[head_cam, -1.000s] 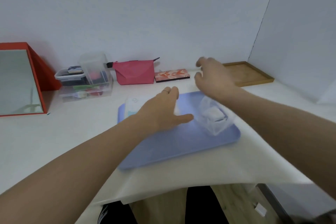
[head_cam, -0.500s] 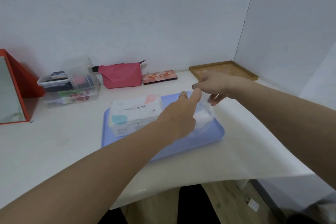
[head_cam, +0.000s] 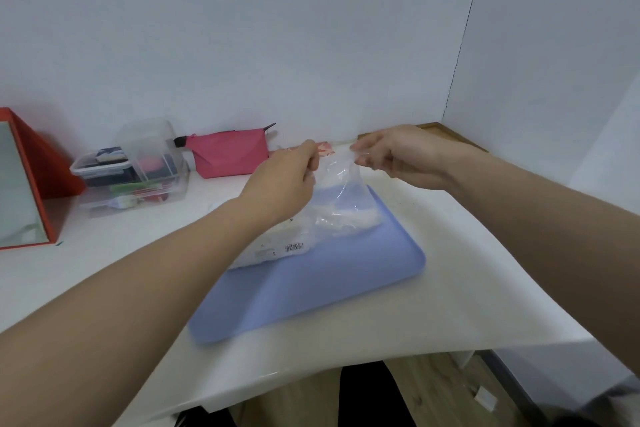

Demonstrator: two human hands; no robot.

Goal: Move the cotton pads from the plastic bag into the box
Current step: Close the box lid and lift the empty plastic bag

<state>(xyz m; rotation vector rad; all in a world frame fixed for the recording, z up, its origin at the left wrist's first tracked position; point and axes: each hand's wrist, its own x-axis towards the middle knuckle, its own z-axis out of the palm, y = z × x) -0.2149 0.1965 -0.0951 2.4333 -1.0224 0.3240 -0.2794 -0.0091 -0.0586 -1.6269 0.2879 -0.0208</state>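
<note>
Both hands pinch the plastic bag's [head_cam: 341, 198] top edge — left hand [head_cam: 287, 180], right hand [head_cam: 398, 156] — bag hanging upright above the blue tray [head_cam: 346, 274], cotton pads [head_cam: 346, 218] low inside.

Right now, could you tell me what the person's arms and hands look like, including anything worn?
Both forearms are bare, with no sleeves or watch in view. The left hand wears a thin ring on one finger. The right hand shows no jewellery or glove.
</note>
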